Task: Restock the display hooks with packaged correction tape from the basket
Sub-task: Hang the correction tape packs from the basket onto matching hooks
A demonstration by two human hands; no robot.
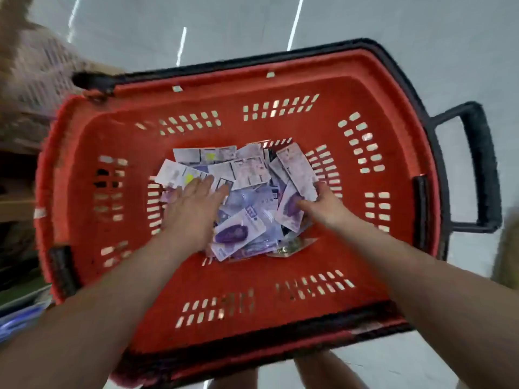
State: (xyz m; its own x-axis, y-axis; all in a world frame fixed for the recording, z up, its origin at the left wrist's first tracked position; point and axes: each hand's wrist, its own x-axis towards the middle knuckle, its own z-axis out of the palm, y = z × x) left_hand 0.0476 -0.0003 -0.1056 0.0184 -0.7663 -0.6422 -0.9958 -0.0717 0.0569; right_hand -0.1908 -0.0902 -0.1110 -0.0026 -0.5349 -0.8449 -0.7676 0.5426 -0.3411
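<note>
A red plastic basket [118, 153] with slotted walls stands on the floor below me. In its bottom lies a loose pile of packaged correction tape [244, 192], white and purple cards, some face up, some face down. My left hand [193, 209] lies flat on the left side of the pile, fingers spread, palm down. My right hand [323, 206] is at the pile's right side, thumb and fingers closed around the edge of a purple-printed package [292, 209]. The frame is blurred by motion.
The basket has black handles, one sticking out at the right [477, 164]. Grey tiled floor [393, 21] surrounds it. Blurred shelving with goods [31, 80] runs along the left edge. My legs show below the basket's near rim.
</note>
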